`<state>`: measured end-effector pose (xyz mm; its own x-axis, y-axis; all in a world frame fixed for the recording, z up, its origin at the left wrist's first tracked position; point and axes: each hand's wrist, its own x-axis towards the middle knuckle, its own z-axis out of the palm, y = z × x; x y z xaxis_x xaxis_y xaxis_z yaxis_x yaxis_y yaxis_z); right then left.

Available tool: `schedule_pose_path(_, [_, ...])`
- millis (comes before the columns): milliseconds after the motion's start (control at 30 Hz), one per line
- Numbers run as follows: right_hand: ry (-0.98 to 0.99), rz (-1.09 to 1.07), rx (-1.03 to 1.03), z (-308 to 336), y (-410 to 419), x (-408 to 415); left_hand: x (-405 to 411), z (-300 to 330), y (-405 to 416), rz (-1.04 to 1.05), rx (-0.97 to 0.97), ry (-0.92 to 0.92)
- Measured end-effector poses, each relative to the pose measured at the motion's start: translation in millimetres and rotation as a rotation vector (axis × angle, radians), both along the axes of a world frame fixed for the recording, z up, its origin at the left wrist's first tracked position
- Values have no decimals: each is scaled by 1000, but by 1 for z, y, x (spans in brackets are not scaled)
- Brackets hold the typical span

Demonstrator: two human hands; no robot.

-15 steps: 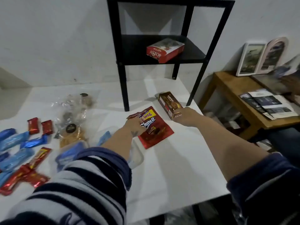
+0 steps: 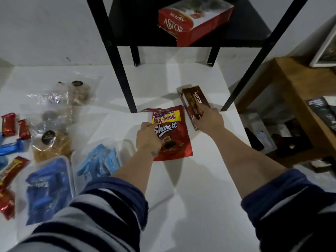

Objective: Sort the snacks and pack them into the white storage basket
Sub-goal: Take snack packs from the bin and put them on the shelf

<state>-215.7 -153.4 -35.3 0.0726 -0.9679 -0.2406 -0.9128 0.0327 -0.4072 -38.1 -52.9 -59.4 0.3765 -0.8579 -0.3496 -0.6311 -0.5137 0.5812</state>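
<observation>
A home room: framed pictures [image 2: 325, 46] lean on a wooden side table [image 2: 298, 91], a black shelf [image 2: 190, 33] holding a biscuit box [image 2: 192, 20]

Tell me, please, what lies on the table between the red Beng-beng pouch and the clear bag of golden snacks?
In the head view, a clear container of light-blue packets sits between the Beng-beng pouch and the bag of golden snacks.

White table [image 2: 200, 206] carries red pouch [image 2: 174, 135], brown box [image 2: 195, 104].
</observation>
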Motion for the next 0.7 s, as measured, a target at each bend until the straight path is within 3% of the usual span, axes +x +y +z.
schedule_pose_path(200, [-19, -27, 18, 12, 15, -7, 5, 4, 5, 104, -159, 185])
schedule_pose_path(400, [-50, 21, -65, 54, 63, 9, 28, 39, 31, 139, -327, 221])
schedule_pose_path(700, [-131, 97, -183, 114, 196, 89, 98, 99, 160, 168, -522, 263])
